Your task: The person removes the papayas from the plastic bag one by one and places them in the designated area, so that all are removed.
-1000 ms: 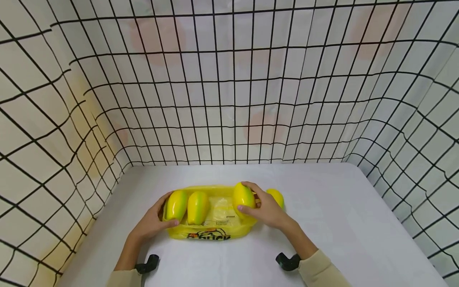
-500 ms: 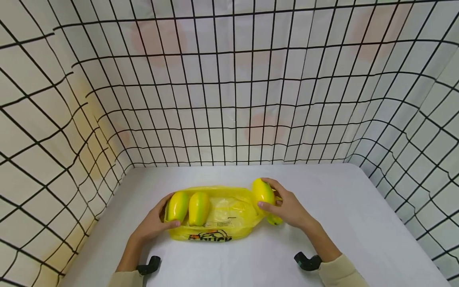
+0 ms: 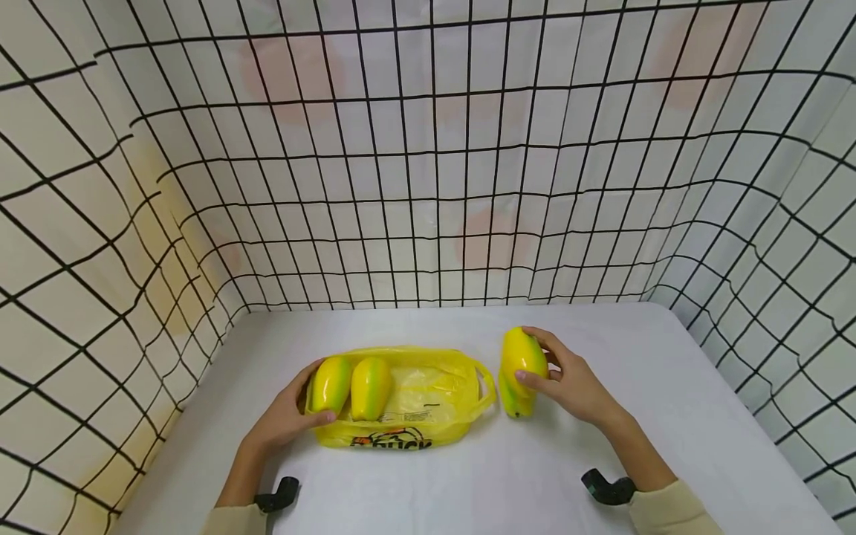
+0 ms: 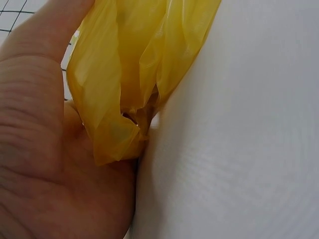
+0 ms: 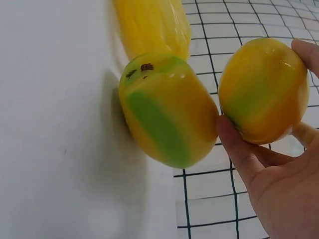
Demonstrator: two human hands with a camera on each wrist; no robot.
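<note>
In the head view a yellow plastic bag [image 3: 441,427] with a printed duck logo lies spread wide on the table. Two yellow-green papayas, one at the left end [image 3: 331,385] and one beside it [image 3: 370,388], sit in it. My left hand [image 3: 287,412] grips the bag's left end, its thumb over the front rim; the yellow film [image 4: 139,55] lies against the palm in the left wrist view. To the right of the bag, my right hand [image 3: 571,380] holds a papaya [image 5: 264,89] between thumb and fingers. Another papaya [image 5: 169,119] is on the table just beside it, partly covered in the head view.
The bag's loop handle [image 3: 490,386] sticks out toward the right-hand papayas. A black wire grid [image 3: 435,197] stands behind the white table [image 3: 414,490] and along both sides. Each wrist carries a black camera mount, left [image 3: 277,495] and right [image 3: 607,488].
My right hand has moved right with its papaya, from over the bag's right end to above the papaya outside. The bag's handle has come into view. The left hand stays put.
</note>
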